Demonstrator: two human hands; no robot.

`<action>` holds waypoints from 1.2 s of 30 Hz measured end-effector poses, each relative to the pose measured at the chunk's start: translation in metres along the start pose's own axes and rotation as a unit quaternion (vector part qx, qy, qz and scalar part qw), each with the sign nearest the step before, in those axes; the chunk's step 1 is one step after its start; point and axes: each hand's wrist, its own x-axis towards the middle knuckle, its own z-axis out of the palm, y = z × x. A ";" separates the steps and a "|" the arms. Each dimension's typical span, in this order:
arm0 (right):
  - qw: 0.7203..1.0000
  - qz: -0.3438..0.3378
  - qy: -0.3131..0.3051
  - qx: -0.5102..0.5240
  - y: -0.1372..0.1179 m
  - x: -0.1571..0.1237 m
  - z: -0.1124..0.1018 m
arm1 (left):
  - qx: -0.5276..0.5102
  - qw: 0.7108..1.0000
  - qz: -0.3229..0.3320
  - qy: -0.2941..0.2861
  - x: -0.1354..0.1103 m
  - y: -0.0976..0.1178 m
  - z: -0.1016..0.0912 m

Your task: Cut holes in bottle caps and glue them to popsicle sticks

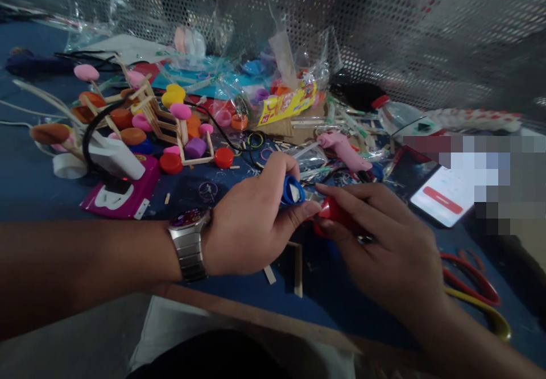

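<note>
My left hand (251, 219), with a metal-band watch (187, 237) on its wrist, pinches a blue plastic bottle cap (293, 190) between thumb and fingers. The cap's open side faces up and right, with something whitish inside. Close beside it, my right hand (384, 242) is closed on a red, smooth object (335, 214); the fingers cover most of it, so its kind cannot be made out. The left thumb tip nearly meets the red object. Under the hands lie loose wooden sticks (298, 271) on the blue tabletop.
A pink glue gun (345, 150) lies beyond my hands. On the left are a magenta power strip (128, 194) with a white adapter (117, 154) and a stick model (160, 117) with colourful caps. A phone (443, 194), bottle (405, 123) and red-and-yellow handles (473, 282) lie right.
</note>
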 end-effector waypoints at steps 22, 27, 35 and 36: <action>1.000 -0.022 0.012 -0.011 0.000 0.004 -0.001 | -0.066 0.998 0.001 0.003 0.001 0.003 -0.001; 1.000 -0.025 0.013 -0.009 0.000 0.003 -0.002 | -0.061 0.998 0.005 0.008 0.000 0.003 -0.002; 1.000 -0.023 0.011 -0.011 0.000 0.003 -0.002 | -0.067 0.998 -0.009 0.004 0.000 0.005 -0.003; 1.000 -0.021 0.011 -0.011 0.000 0.002 -0.002 | -0.064 0.998 -0.009 0.002 -0.001 0.005 -0.003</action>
